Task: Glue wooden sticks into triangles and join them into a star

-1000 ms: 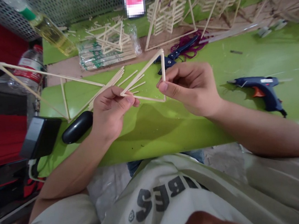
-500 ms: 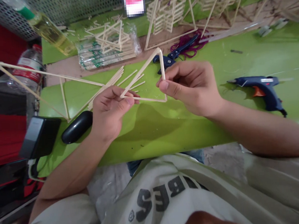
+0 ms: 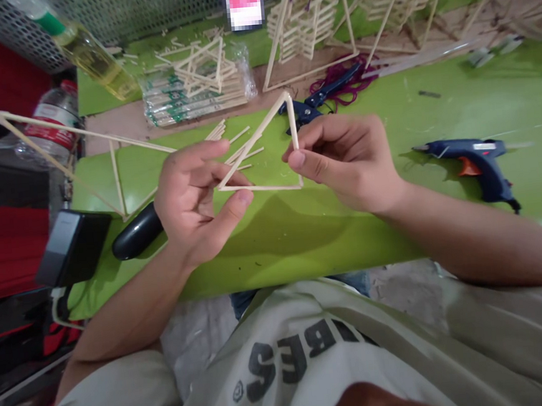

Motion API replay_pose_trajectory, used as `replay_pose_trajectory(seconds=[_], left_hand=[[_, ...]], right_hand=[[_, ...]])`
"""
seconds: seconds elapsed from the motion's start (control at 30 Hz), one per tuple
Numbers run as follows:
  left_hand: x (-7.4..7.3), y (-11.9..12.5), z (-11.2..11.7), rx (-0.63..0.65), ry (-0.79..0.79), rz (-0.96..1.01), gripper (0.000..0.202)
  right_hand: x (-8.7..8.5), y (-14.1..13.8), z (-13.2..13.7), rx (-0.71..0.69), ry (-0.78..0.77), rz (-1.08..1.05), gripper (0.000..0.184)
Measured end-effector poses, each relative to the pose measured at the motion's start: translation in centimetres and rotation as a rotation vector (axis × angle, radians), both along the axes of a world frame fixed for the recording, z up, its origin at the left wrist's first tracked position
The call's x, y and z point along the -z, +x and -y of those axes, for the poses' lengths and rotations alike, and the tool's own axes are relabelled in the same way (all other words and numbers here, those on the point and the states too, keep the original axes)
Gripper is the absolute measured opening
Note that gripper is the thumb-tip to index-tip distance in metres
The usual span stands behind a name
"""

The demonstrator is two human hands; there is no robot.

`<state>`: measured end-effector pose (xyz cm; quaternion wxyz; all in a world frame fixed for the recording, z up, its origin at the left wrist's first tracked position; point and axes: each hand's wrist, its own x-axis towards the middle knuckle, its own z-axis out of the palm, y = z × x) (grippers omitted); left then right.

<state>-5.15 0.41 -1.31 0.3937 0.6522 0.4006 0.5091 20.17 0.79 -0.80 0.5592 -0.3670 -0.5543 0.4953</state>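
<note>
A small triangle of thin wooden sticks (image 3: 260,187) hangs above the green table. My right hand (image 3: 349,159) pinches its right side between thumb and forefinger. Around the triangle's left corner is my left hand (image 3: 193,200), its thumb and fingers spread apart; some fingertips pass behind the sticks, and whether they touch is unclear. Loose sticks (image 3: 244,159) lie on the table beyond, partly hidden by the left hand. Left of that hand stands a larger stick frame (image 3: 59,129). Blue-handled cutters (image 3: 332,89) rest behind the right hand.
A blue glue gun (image 3: 476,155) lies at the right. Packaged sticks (image 3: 188,103) and a stick star (image 3: 208,67) are at the back, near finished-looking stick structures (image 3: 304,25). Bottles (image 3: 100,60), a black oval case (image 3: 135,235) and a dark box (image 3: 74,243) stand left.
My left hand has opened from its pinch on the triangle's left corner, fingers and thumb spreading. The triangle's lower side has dipped slightly; my right hand keeps its hold.
</note>
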Motion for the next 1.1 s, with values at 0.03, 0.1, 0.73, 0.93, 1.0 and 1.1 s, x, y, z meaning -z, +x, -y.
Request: replay_pose_trajectory(seconds=[0.03,0.1,0.73,0.93,1.0,1.1], left_hand=[[0.05,0.03,0.0,0.004,0.006,-0.009,0.057],[0.12,0.13,-0.03,0.026,0.015,-0.012,0.05],[0.03,-0.25,-0.18,0.073,0.092,-0.029,0.052],[0.22,-0.22,-0.12,0.016,0.124,-0.035,0.049],[0.27,-0.01,-0.11,0.009,0.14,-0.017,0.047],[0.29,0.31,-0.04,-0.006,0.169,-0.024,0.047]], right_hand=[[-0.01,0.02,0.04,0.002,0.003,0.005,0.046],[-0.04,0.05,0.11,0.002,0.015,0.009,0.046],[0.3,0.26,0.14,-0.023,0.077,-0.033,0.028],[-0.05,0.05,0.18,-0.02,0.048,0.008,0.035],[-0.1,0.1,0.21,-0.014,0.057,0.043,0.04],[-0.2,0.31,0.35,0.0,0.12,0.132,0.044]])
